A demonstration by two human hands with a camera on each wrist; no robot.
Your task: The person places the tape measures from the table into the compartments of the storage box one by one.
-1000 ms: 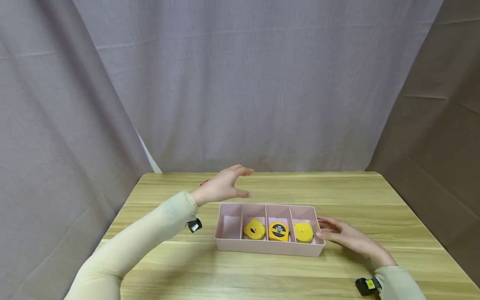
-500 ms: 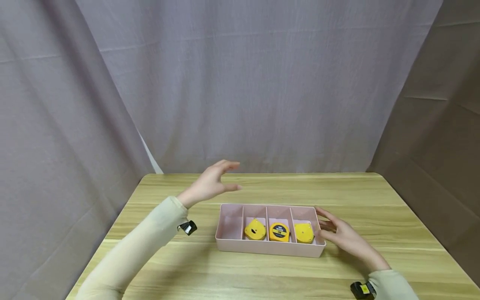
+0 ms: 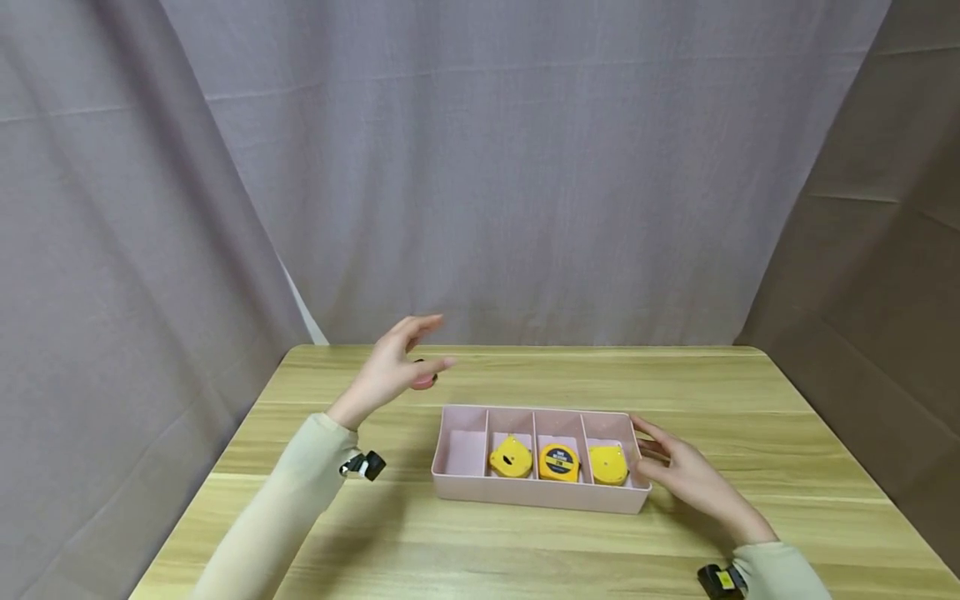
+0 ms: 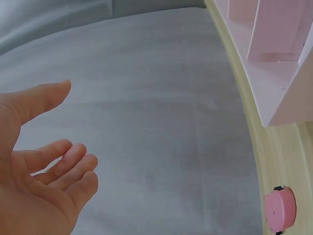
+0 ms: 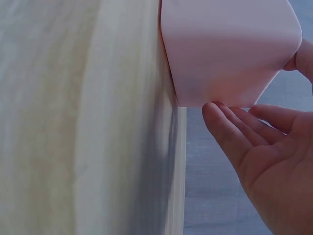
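Three yellow tape measures [image 3: 558, 462] already sit in the pink tray [image 3: 525, 496]; its leftmost compartment shows nothing; the left hand [image 3: 390, 367], fingers spread and holding nothing, hovers by a pink tape measure [image 4: 280, 209] on the worktop [image 3: 525, 375]; the right hand [image 3: 686, 475] rests relaxed against the tray's end.

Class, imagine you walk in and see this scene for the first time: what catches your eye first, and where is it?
Three yellow tape measures sit in the three right compartments of a pink divided tray at the middle of the wooden table. The right hand rests against the tray's right end, while the left hand hangs open in the air above a small pink round object behind the tray.
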